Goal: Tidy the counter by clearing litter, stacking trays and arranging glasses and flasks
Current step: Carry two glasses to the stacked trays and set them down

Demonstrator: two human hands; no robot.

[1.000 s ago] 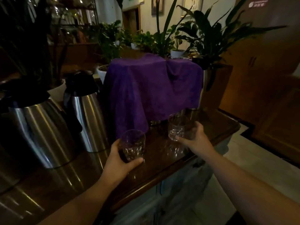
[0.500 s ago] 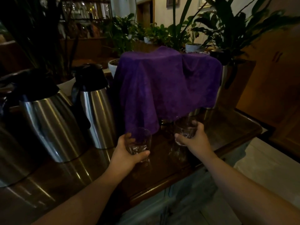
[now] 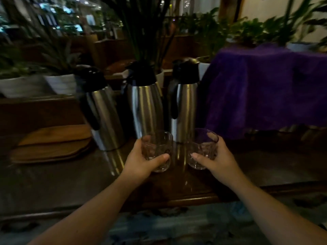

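Each hand grips a faceted clear tumbler [image 3: 156,150].

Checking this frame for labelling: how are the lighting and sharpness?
Head view: dim and underexposed; the hands and both glasses, left glass and right glass, read fairly sharp; the steel flasks carry streaky glare; background plants are motion-smeared.

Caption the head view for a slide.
Left hand and right hand each hold a glass before three flasks beside a purple cloth.
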